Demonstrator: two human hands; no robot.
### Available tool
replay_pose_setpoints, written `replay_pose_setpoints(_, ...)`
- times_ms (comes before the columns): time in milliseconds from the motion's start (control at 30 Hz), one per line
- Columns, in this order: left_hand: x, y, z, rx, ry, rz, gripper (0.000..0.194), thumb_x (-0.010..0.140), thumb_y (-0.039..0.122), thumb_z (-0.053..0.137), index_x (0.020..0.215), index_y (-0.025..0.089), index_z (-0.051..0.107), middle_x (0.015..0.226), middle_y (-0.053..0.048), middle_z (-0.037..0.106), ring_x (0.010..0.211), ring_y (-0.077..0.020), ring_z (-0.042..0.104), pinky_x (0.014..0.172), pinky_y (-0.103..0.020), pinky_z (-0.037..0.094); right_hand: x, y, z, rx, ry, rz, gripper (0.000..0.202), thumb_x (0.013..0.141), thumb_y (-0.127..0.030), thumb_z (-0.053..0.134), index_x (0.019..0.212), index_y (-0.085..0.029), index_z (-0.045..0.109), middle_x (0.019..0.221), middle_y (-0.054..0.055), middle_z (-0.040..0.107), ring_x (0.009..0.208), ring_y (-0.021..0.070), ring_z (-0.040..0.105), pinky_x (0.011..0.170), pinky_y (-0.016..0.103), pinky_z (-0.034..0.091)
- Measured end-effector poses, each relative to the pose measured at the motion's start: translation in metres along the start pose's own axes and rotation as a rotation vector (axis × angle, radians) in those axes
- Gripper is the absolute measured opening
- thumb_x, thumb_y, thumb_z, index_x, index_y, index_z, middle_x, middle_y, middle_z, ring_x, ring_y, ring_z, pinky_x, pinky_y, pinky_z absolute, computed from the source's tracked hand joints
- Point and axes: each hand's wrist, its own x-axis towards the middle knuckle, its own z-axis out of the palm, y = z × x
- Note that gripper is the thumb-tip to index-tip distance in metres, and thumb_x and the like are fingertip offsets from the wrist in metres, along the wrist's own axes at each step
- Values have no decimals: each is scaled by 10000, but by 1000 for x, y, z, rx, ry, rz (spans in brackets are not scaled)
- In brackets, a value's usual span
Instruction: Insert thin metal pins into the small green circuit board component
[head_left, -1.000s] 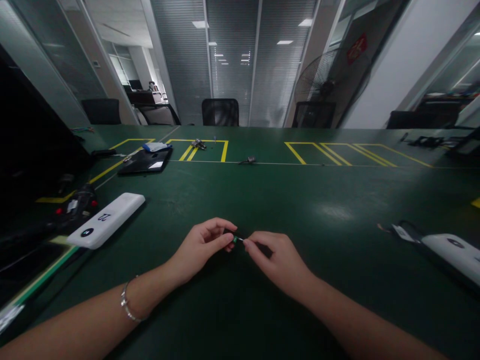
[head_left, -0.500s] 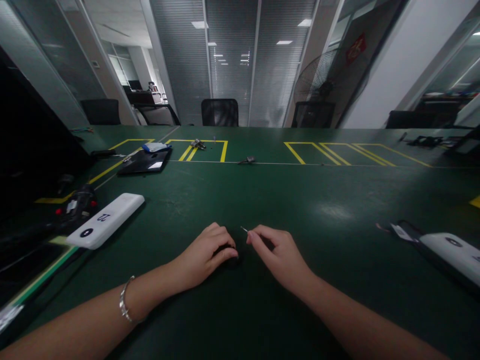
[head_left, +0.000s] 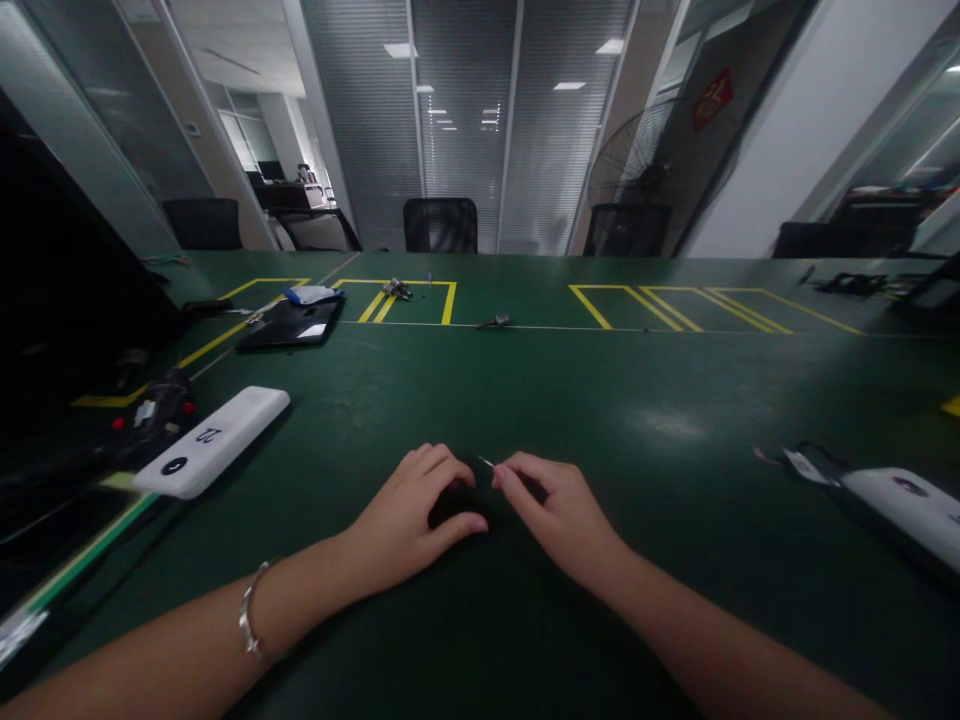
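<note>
My left hand (head_left: 420,505) rests on the green table (head_left: 480,400), its thumb and fingers apart in a curved shape. Nothing shows plainly between them, though the shaded space under the palm is dark. A silver bracelet (head_left: 247,610) circles that wrist. Close by on the right, my right hand (head_left: 559,505) pinches a thin metal rod (head_left: 487,462) between thumb and index finger. The rod's bare tip points left toward the left fingertips, without touching them. Its other end is hidden in the grip, so I cannot tell its exact kind.
At the left lies a white power bank marked 22 (head_left: 214,442); another white one (head_left: 907,510) lies right. Farther back are a black folder-like item (head_left: 289,325), metal parts (head_left: 397,290) and a small dark metal piece (head_left: 495,321). Yellow tape (head_left: 450,303) marks the far table.
My left hand's thumb has moved right and away from its fingers, widening the gap. My right hand stays nearly still, holding the thin rod.
</note>
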Motion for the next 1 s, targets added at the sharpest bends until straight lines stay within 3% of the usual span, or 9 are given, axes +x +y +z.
replay_pose_setpoints(133,-1,4,4,57,-20,22,372,781,484,679,1004,201,587,985,-71,568,879,-254,516,753,-377,431,0,-1,1,-15,-12,-13,253,958,-283,463,833,-192,664,762,1,664,681,140,601,640,246,431)
replay_pose_setpoints(233,-2,4,8,17,-27,22,220,816,310,656,994,195,595,1010,-76,559,906,-249,529,784,-385,449,0,-1,2,-20,-31,-24,255,960,-279,459,831,-193,661,761,0,665,682,139,602,636,244,431)
replay_pose_setpoints(300,-2,3,8,-91,-6,22,243,808,215,636,1045,198,589,1052,-80,556,954,-244,538,828,-383,460,0,-1,2,-18,-35,-25,249,959,-275,460,833,-193,659,758,1,664,682,139,603,630,244,431)
replay_pose_setpoints(400,-1,2,6,-389,46,-31,273,842,174,582,1112,210,571,1072,-70,588,993,-223,565,887,-371,471,-1,0,1,3,-23,-17,241,957,-271,465,831,-189,654,762,3,662,692,142,607,633,245,433)
replay_pose_setpoints(600,7,-5,4,-1129,143,-284,175,931,223,514,1070,176,609,1113,-79,638,1060,-229,610,957,-410,487,0,-1,0,4,-26,6,254,960,-293,453,847,-193,657,751,-2,655,656,138,600,587,242,421)
replay_pose_setpoints(700,10,-7,5,-1336,165,-335,186,934,246,525,1055,173,645,1160,-90,647,1150,-245,578,1026,-428,445,0,-2,1,-69,-29,-8,255,953,-293,460,832,-195,661,730,-3,649,649,141,594,587,247,415)
replay_pose_setpoints(833,9,-11,8,-1347,180,-334,206,924,273,556,1046,165,681,1176,-91,659,1182,-240,563,1072,-413,404,-1,-4,1,-112,-31,-16,250,952,-289,457,843,-197,663,745,2,654,660,142,598,593,250,421)
replay_pose_setpoints(1000,6,-14,11,-1187,172,-323,261,854,148,633,1111,183,663,1122,-65,697,1103,-204,613,1049,-386,422,-1,-4,0,-112,-38,-8,245,958,-291,457,850,-201,658,746,1,654,659,144,599,587,249,427)
